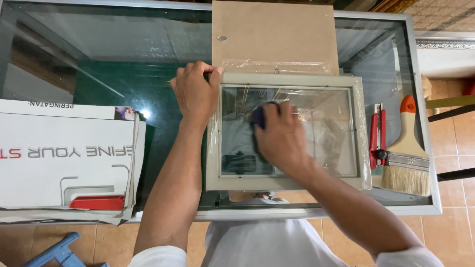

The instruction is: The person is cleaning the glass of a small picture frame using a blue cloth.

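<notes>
Setting: glass-topped worktop [123, 84] with a metal rim, set over a tiled floor; seen from above by the person working at its near edge.
Work piece: grey picture frame [213, 148] with its glass pane [326, 128] in place, lying flat at the middle of the worktop, long axis running left to right. Loose clear film shows along its top and right edges.
Backing: brown board [274, 34] lies just beyond the frame's far edge, partly under it.
Left hand [195, 91]: placed on the frame's far left corner, fingers curled over the outer edge, grip closed on the frame and steadying it.
Right hand [279, 138]: resting on the pane, left of its centre, grip clamped around a small dark cloth [257, 117] that is pressed to the glass.
Key relation: most of the uncovered pane lies to the right of the cloth, along the frame's long axis; the right hand is the nearer one to that area, while the left is pinned at the opposite corner.
Right of frame: red utility knife [378, 136] and a wide paintbrush [408, 158] with an orange-tipped handle, both lying just beside the frame, handles pointing away from the person.
Left of frame: stack of printed cardboard [64, 158], well apart from both hands.
</notes>
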